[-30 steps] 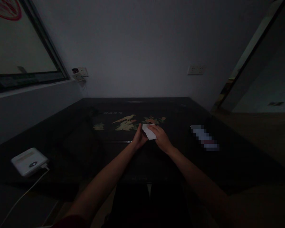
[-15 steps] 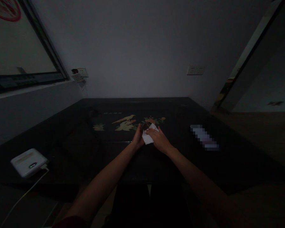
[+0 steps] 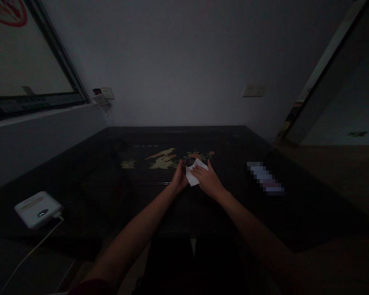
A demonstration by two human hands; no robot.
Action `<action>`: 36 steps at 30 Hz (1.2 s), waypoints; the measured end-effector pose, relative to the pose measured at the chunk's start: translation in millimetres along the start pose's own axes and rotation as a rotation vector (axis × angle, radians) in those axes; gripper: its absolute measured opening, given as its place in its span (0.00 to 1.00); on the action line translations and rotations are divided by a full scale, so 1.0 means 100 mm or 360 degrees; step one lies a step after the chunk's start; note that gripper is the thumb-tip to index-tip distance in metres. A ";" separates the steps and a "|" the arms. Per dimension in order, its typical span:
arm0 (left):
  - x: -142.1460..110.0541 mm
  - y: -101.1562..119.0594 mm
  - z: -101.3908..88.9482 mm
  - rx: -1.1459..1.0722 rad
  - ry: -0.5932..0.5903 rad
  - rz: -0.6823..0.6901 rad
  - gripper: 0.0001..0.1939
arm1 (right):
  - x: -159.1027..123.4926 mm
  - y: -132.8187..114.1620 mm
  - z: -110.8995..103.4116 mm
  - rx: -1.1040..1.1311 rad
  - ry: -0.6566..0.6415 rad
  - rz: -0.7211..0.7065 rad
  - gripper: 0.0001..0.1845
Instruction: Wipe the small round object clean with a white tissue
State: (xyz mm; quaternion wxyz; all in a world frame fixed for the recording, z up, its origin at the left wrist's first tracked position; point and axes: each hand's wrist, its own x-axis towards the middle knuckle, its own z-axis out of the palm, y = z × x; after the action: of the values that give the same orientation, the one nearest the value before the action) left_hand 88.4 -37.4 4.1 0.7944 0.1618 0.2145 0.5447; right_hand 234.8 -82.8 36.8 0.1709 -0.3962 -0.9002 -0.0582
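Observation:
The room is very dim. My two hands meet over the middle of a dark table [image 3: 233, 213] with a painted bird-and-flower panel [image 3: 164, 159]. My left hand [image 3: 180, 178] is curled round a small dark round object [image 3: 187, 163] that I cannot name. Against that object my right hand [image 3: 209, 180] presses a white tissue [image 3: 193, 175], fingers closed on the tissue.
A white box-like device [image 3: 37, 208] with a white cable [image 3: 30, 250] lies at the table's near left. A blurred-out flat item [image 3: 265, 178] lies to the right of my hands. Wall sockets [image 3: 253, 90] sit on the far wall; a window [image 3: 24, 61] is at left.
The tissue has shifted from the top of my hands down and in between them, and the small dark round object now shows above my left fingers. Both arms stay nearly in place.

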 end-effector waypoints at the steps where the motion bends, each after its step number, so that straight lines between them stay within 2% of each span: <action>1: 0.01 0.00 0.00 -0.0002 -0.0005 0.0021 0.23 | 0.00 0.01 0.00 0.0010 0.0009 0.0006 0.27; 11: -0.05 -0.02 0.07 0.0026 -0.0039 0.0101 0.21 | -0.01 0.09 0.02 0.0049 0.0139 -0.0017 0.22; 17: -0.01 -0.04 0.03 0.0083 -0.0058 0.0098 0.20 | -0.01 0.07 -0.03 0.0046 0.0171 0.0023 0.18; 27: -0.08 -0.02 0.08 0.0191 0.0087 0.0015 0.22 | 0.07 0.10 0.05 -0.0042 0.0387 0.0076 0.15; 36: -0.06 -0.03 0.07 0.0117 0.0059 0.0067 0.19 | 0.09 0.01 0.03 0.0008 0.0231 0.0161 0.18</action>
State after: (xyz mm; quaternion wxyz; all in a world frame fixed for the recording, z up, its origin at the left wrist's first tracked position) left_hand 92.4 -44.0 9.2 0.7722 0.1852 0.2456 0.5560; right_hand 229.3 -75.4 36.8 0.2395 -0.4354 -0.8644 -0.0760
